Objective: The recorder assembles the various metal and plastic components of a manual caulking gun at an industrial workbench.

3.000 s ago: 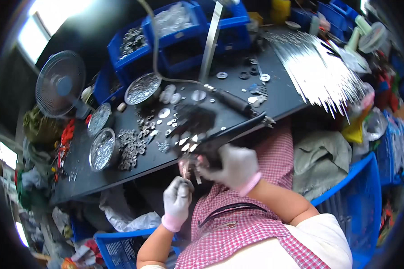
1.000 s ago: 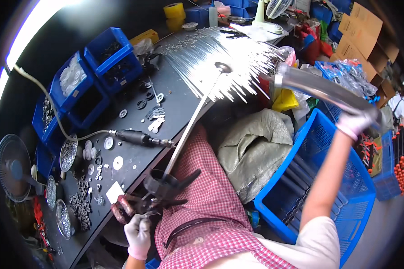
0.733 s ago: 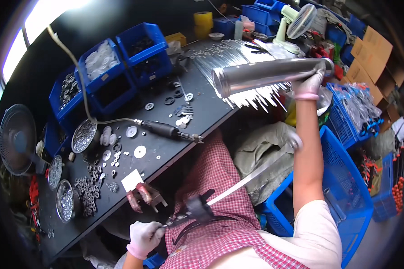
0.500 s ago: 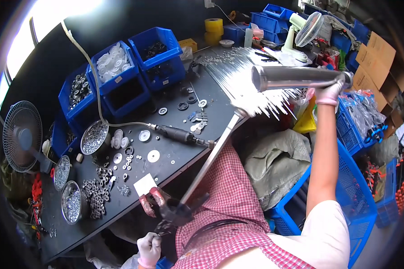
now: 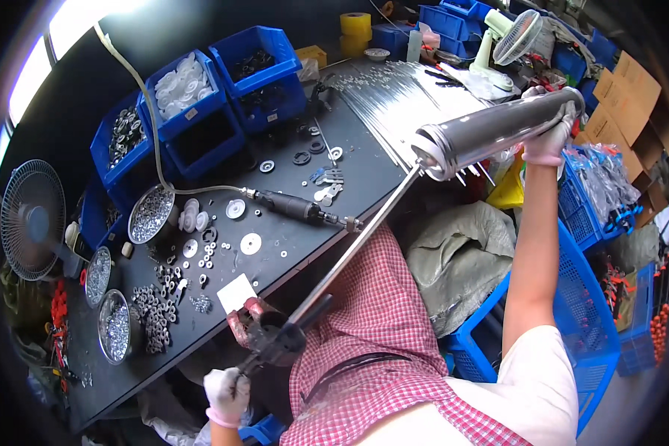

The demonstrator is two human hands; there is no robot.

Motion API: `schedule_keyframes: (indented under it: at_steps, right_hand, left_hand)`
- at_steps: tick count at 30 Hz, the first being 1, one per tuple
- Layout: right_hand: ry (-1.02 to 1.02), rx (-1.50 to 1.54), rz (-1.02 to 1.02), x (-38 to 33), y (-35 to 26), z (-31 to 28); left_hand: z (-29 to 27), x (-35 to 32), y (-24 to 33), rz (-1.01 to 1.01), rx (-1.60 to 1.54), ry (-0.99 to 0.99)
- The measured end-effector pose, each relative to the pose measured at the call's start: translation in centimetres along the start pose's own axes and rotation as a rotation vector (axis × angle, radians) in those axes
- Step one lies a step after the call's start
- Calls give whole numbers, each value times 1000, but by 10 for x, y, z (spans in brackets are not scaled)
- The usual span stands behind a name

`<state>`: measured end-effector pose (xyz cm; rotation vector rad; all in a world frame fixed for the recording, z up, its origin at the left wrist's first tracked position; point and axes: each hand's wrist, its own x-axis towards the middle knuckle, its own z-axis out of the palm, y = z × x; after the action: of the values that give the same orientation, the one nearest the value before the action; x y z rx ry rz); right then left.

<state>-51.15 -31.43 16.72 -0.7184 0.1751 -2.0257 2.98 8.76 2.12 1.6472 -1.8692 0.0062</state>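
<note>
My right hand (image 5: 548, 141), in a pale glove, grips the far end of a shiny metal tube (image 5: 498, 130) held up above the table's right side. A long steel rod (image 5: 357, 249) runs from the tube's open end down to a dark handle piece (image 5: 275, 338) near my lap. My left hand (image 5: 227, 394), also gloved, holds the lower end of that handle assembly just below the black worktable (image 5: 290, 245).
Blue bins (image 5: 223, 89) of small parts line the table's back. A pneumatic tool (image 5: 297, 209) with hose lies mid-table among washers. Metal bowls (image 5: 115, 334) of hardware sit left, thin rods (image 5: 401, 97) fan at right. A blue crate (image 5: 595, 327) and grey sack (image 5: 461, 260) lie beside me.
My right hand brought the metal tube from the far right over to the rod, which now enters the tube's open end. My left hand kept hold of the handle end near my lap.
</note>
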Motion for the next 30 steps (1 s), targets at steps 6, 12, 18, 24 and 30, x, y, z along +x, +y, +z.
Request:
schedule_keyframes:
  at_steps: [6, 12, 18, 24, 30]
  right_hand:
    - [102, -35, 20, -17, -4, 2]
    - [46, -161, 196, -122, 58, 54]
    - [-539, -154, 513, -273, 109, 96]
    - [-770, 101, 595, -278, 122, 92]
    - [-810, 288, 879, -278, 109, 82]
  left_hand:
    - [-19, 26, -5, 146, 43, -39]
    - [0, 53, 9, 94, -57, -106]
    - [23, 107, 53, 52, -292, -209]
    - [13, 111, 54, 23, -372, -235]
    - [2, 118, 57, -2, -413, -315]
